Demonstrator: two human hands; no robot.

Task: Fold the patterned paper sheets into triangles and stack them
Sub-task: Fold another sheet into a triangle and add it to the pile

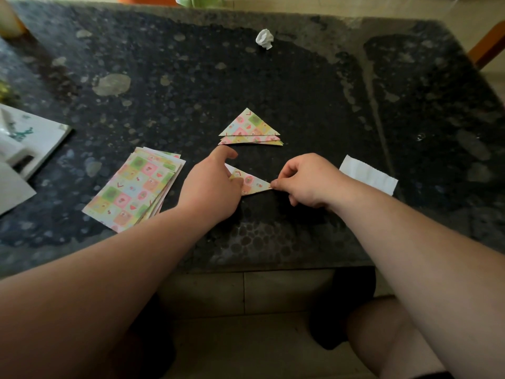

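A patterned sheet folded into a triangle [252, 183] lies on the dark stone table [300, 105] between my hands. My left hand [211, 184] covers its left part, thumb on the paper and index finger stretched forward. My right hand [303, 180] pinches the triangle's right tip between thumb and fingertip. Just beyond, a small stack of folded triangles [250, 129] lies flat. A fanned pile of unfolded patterned sheets [135, 188] sits to the left of my left hand.
A white paper strip [369, 173] lies right of my right hand. A crumpled white paper ball [264, 38] sits at the far middle. White items [24, 143] lie at the left edge. The table's near edge runs below my forearms.
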